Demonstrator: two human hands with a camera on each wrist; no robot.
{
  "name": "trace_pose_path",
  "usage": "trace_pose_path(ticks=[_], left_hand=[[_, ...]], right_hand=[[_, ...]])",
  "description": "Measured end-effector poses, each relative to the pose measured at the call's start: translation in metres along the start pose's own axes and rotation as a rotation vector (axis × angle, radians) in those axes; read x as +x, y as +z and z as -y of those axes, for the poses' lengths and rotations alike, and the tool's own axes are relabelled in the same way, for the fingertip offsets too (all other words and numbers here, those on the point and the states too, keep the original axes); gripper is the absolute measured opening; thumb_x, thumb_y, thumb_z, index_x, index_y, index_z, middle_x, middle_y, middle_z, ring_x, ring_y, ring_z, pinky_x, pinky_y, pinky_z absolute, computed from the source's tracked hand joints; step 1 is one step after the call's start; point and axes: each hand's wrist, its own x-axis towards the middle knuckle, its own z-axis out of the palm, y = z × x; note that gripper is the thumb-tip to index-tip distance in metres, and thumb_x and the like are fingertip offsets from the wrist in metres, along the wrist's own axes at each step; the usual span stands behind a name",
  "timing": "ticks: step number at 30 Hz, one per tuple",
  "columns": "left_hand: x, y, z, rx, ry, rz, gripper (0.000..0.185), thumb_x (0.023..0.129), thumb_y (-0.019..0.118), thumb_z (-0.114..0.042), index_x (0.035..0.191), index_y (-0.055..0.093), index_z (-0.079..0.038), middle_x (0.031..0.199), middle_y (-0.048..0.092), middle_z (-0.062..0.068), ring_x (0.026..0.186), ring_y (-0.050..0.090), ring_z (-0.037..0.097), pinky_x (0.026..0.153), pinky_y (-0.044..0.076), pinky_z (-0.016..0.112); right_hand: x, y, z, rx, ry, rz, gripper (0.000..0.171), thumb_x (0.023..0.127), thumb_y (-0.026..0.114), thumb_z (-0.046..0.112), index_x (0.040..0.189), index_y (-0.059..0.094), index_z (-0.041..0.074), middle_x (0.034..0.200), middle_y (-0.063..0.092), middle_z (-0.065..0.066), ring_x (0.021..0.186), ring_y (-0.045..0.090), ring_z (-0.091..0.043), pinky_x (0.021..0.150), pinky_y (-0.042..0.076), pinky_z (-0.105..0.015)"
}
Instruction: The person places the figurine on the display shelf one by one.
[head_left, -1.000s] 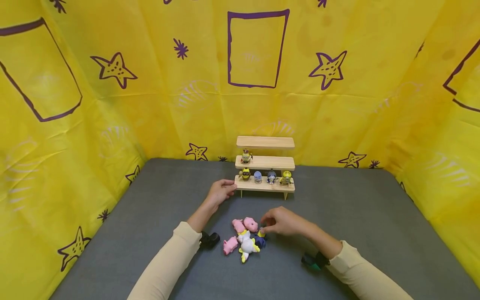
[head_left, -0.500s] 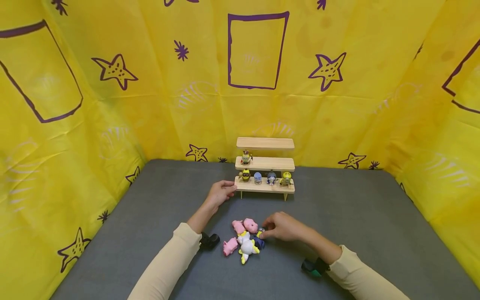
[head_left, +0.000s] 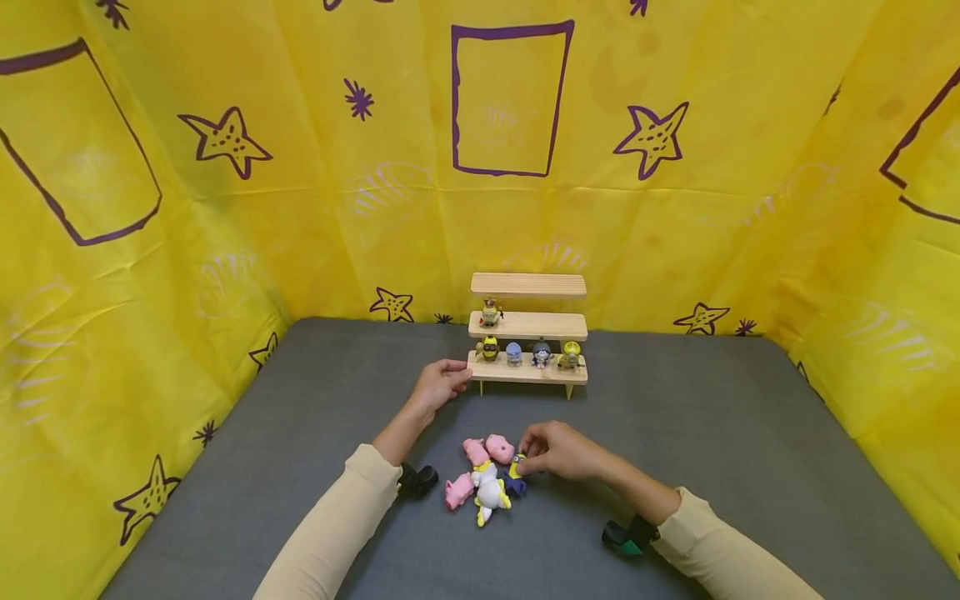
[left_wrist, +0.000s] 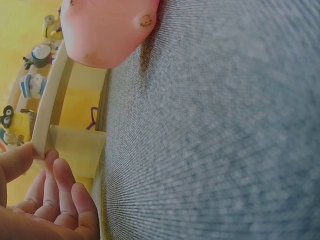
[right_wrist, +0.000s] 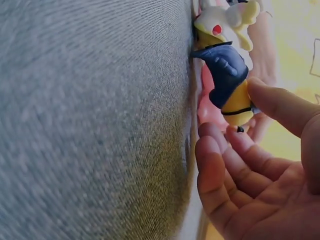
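Since the earlier frames the right hand (head_left: 562, 451) has slid left across the grey bench (head_left: 675, 433) and come down onto the toy pile; the left hand (head_left: 438, 385) has not shifted, its fingers (left_wrist: 60, 182) curled on the end of the lowest board of the wooden step shelf (head_left: 528, 330). Right grip: thumb and fingertips (right_wrist: 227, 150) narrow, pinching the yellow head end of the yellow-and-blue figure (right_wrist: 229, 82), which lies at the pile's near-right edge against the white unicorn toy (head_left: 489, 492), with the pink pig toys (head_left: 487, 451) just beyond and left of the grip. Judgement: the figure looks like small hard plastic, light, stiff, smooth and a little slippery; the rounded body suits a pinch better than the thin blue legs. Hard to make out: the figure's face is covered by the fingers, its contact with the bench is not visible, and the shelf figures (head_left: 528, 354) are too small to identify individually.
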Motion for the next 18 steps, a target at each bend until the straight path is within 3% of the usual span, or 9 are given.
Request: trace_pose_path(ticks=[8, 18], left_hand=[[-0.0013, -0.0003, 0.0009, 0.002, -0.007, 0.001, 0.031, 0.094, 0.065, -0.022, 0.121, 0.064, -0.006, 0.103, 0.071, 0.011, 0.084, 0.063, 0.016, 0.073, 0.050, 0.028], [0.0008, -0.0010, 0.0011, -0.013, -0.002, 0.007, 0.032, 0.094, 0.065, -0.022, 0.121, 0.064, -0.005, 0.101, 0.071, 0.012, 0.083, 0.064, 0.017, 0.073, 0.049, 0.027]], right_hand=[[0.0026, 0.0018, -0.0045, 0.138, 0.044, 0.025, 0.024, 0.083, 0.076, 0.017, 0.095, 0.064, 0.001, 0.078, 0.064, -0.002, 0.060, 0.052, -0.010, 0.052, 0.044, -0.022], [0.0032, -0.0017, 0.0013, 0.141, 0.026, 0.034, 0.024, 0.083, 0.076, 0.014, 0.099, 0.065, 0.000, 0.078, 0.066, -0.004, 0.062, 0.053, -0.011, 0.053, 0.044, -0.022]])
